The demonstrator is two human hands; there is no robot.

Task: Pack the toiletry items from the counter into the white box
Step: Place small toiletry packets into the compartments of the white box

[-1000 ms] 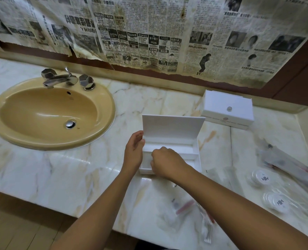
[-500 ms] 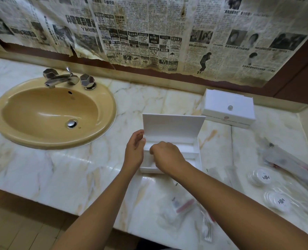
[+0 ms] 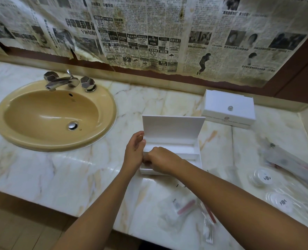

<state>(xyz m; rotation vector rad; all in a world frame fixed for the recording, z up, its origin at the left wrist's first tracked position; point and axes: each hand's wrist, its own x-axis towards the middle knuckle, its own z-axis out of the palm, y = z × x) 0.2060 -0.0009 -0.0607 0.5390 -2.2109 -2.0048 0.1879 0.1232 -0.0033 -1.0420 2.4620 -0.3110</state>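
Note:
A white box (image 3: 176, 147) with its lid raised stands on the marble counter (image 3: 63, 170). My left hand (image 3: 134, 152) rests flat against the box's left end, fingers nearly straight. My right hand (image 3: 161, 160) reaches into the front left of the box with curled fingers; what it holds is hidden. Clear toiletry packets (image 3: 183, 207) lie near the counter's front edge, beside a cotton-bud packet (image 3: 209, 231). Two round packaged items (image 3: 262, 177) (image 3: 282, 202) and a long wrapped item (image 3: 292, 163) lie at the right.
A second white box (image 3: 228, 109), closed and with a small knob, stands at the back right. A tan sink (image 3: 54, 114) with a chrome tap (image 3: 63, 82) fills the left. Newspaper covers the wall behind. The counter's front edge runs below my arms.
My right hand has shifted slightly left and forward inside the box's front left corner. My left hand stays at the box's left end.

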